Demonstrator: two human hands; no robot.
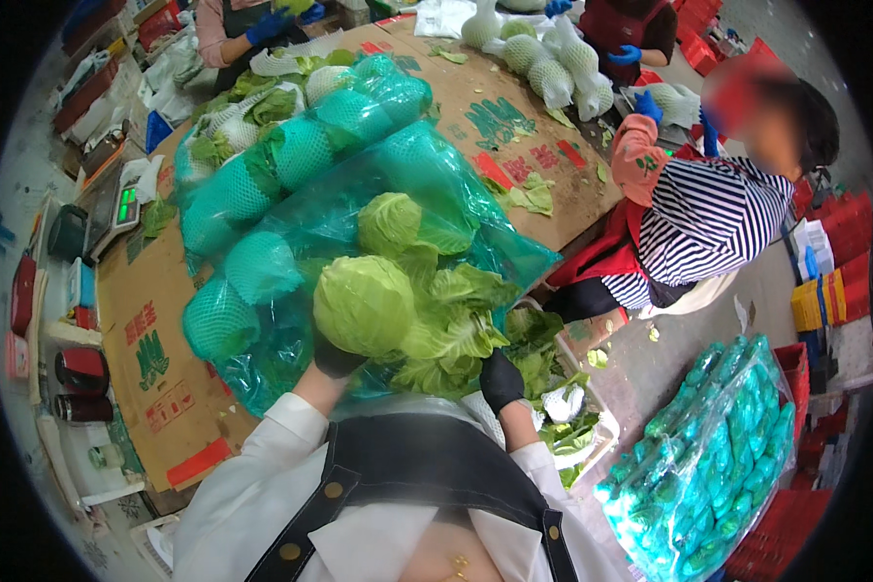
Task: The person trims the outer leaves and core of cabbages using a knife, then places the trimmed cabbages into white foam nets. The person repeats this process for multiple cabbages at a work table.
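A pale green cabbage head (pixel 364 306) rests on my left hand (pixel 340 358), which wears a black glove and is partly hidden under it. My right hand (pixel 501 380), also in a black glove, is closed at the edge of loose outer cabbage leaves (pixel 447 331) just right of the head. Beyond them another cabbage (pixel 390 222) lies on a large green plastic bag (pixel 313 207). Cabbages in foam net sleeves (pixel 222 316) show through green plastic at the left, and a long row of them (pixel 302 151) lies farther back.
A pale crate (pixel 602 445) of leaves and foam nets stands by my right side. Cardboard (pixel 142 342) covers the table, with a digital scale (pixel 120 211) at its left. A co-worker in stripes (pixel 713 218) stands right. A big bag of green-wrapped produce (pixel 706 458) is lower right.
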